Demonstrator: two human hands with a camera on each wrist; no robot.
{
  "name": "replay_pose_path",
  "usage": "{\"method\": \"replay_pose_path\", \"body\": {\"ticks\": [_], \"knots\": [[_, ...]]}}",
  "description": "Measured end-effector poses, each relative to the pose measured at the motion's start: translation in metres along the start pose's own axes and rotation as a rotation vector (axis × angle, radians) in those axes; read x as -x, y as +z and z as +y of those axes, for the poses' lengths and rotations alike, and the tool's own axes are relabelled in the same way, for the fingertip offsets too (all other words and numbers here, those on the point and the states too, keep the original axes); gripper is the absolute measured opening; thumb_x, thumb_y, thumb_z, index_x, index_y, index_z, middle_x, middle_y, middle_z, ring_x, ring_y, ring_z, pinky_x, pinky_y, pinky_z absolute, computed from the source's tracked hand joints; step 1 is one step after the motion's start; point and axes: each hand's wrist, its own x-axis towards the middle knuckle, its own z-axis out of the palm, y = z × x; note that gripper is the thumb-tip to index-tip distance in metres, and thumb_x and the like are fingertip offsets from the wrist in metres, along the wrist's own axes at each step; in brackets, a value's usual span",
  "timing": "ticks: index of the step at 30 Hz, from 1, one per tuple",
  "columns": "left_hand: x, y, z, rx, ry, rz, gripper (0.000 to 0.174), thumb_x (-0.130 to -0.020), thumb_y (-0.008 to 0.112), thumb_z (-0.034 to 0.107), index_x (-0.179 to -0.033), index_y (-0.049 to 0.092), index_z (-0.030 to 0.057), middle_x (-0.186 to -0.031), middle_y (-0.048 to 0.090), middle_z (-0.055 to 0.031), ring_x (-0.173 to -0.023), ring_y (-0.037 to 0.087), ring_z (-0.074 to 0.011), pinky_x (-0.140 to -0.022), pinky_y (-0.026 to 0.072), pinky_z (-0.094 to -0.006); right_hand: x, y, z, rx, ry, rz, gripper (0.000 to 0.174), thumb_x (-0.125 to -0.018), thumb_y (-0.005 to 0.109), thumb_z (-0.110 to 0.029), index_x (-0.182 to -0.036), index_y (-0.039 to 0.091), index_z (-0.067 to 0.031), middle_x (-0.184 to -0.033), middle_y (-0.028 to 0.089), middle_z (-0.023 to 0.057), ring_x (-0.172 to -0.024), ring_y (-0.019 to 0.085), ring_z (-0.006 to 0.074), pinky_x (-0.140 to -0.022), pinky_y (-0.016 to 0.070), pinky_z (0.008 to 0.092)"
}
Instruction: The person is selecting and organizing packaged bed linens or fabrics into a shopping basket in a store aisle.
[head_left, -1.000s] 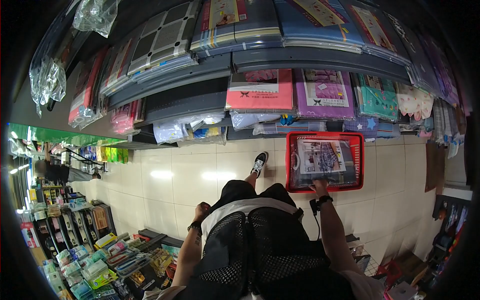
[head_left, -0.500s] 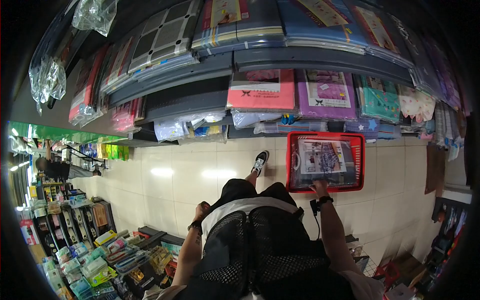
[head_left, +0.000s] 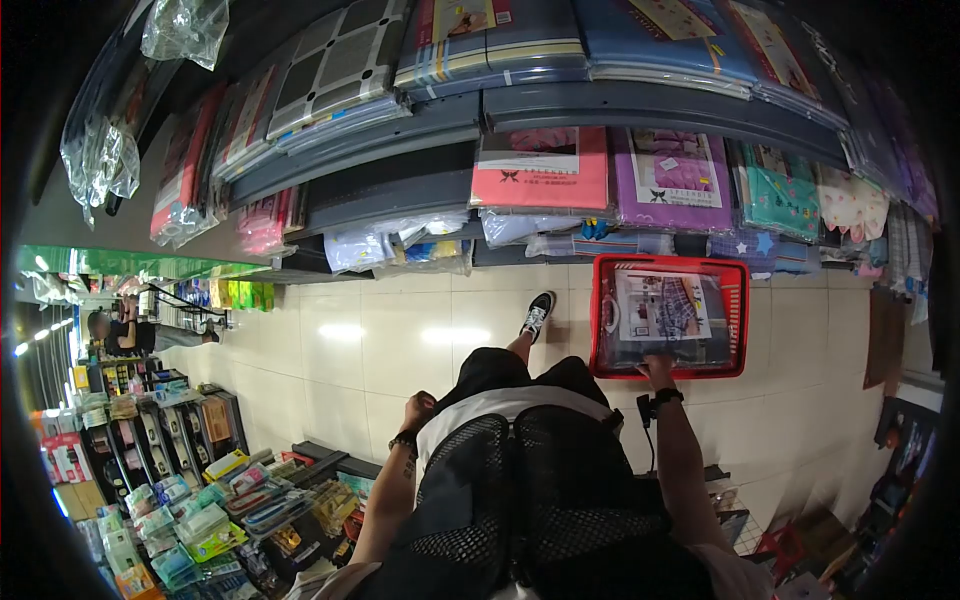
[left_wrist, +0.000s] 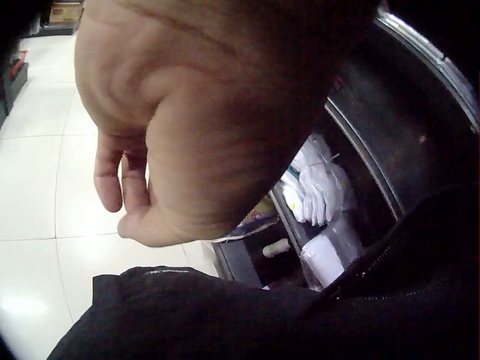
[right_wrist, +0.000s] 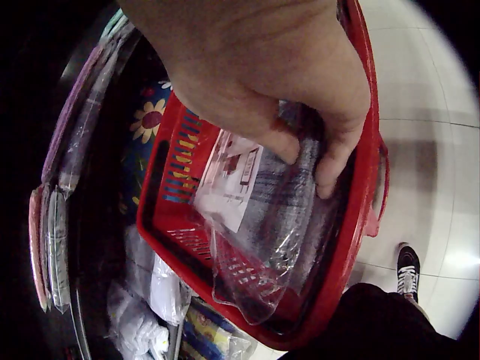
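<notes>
In the head view a red shopping basket (head_left: 741, 318) holds a flat package of plaid fabric (head_left: 655, 303) in clear plastic, with a printed picture label. At the basket's near side, my right hand (head_left: 658, 372) reaches over the rim. The right wrist view has its thumb and fingers pinching the edge of the plaid fabric package (right_wrist: 279, 202) inside the basket. My left hand (head_left: 418, 408) hangs beside the left hip. Up close in the left wrist view, the left hand (left_wrist: 187, 127) holds nothing, its fingers loosely curled.
Shelves of packaged bedding stand ahead, among them a pink package (head_left: 540, 182) and a purple package (head_left: 677, 190). Display racks with small packaged goods (head_left: 205, 530) stand behind at left. A person (head_left: 130, 335) is farther down the tiled aisle.
The head view has shifted, so shelves, basket and hands appear slightly farther right. My right hand stays at the package in the basket; my left stays by the hip.
</notes>
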Motion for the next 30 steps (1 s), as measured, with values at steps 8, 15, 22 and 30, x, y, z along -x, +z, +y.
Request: {"method": "replay_pose_path", "body": {"ticks": [8, 15, 22, 30], "knots": [[-0.048, -0.026, 0.056, -0.089, 0.054, 0.004, 0.02, -0.057, 0.077, 0.004, -0.072, 0.064, 0.0067, -0.068, 0.064, -0.0055, -0.063, 0.061, -0.0144, -0.059, 0.05, -0.0282, 0.032, -0.018, -0.006, -0.133, -0.16, -0.286, 0.021, -0.074, 0.06, -0.008, -0.092, 0.05, -0.0048, -0.086, 0.049, 0.0051, -0.071, 0.057, 0.0195, -0.064, 0.0567, 0.0341], [-0.166, -0.056, 0.173, -0.155, 0.59, 0.041, 0.017, -0.059, 0.076, 0.014, -0.068, 0.064, 0.0074, -0.07, 0.065, -0.0063, -0.067, 0.063, -0.0202, -0.063, 0.0499, -0.0314, 0.142, -0.019, -0.053, -0.145, -0.201, -0.101, 0.011, -0.072, 0.065, -0.009, -0.066, 0.057, -0.0062, -0.054, 0.049, 0.0019, -0.044, 0.049, 0.012, -0.039, 0.04, 0.0261], [-0.257, -0.065, 0.337, 0.26, 0.442, 0.302, 0.041, -0.08, 0.063, 0.04, -0.091, 0.062, -0.0002, -0.077, 0.064, -0.0127, -0.078, 0.063, -0.0201, -0.068, 0.0471, -0.0315, 0.161, -0.034, -0.031, -0.04, -0.047, 0.106, 0.029, -0.083, 0.056, -0.026, -0.063, 0.056, -0.0055, -0.045, 0.042, 0.001, -0.031, 0.035, 0.0108, -0.03, 0.0243, 0.0258], [-0.245, -0.067, 0.406, 0.503, 0.325, -0.218, 0.042, -0.08, 0.058, 0.05, -0.096, 0.062, 0.012, -0.076, 0.058, 0.0035, -0.062, 0.048, -0.0085, -0.056, 0.0362, -0.0212, 0.184, -0.037, 0.045, -0.226, 0.039, 0.203, 0.037, -0.084, 0.051, -0.029, -0.053, 0.035, -0.0161, -0.042, 0.028, -0.0027, -0.03, 0.029, 0.0128, -0.031, 0.0227, 0.0293]]}}
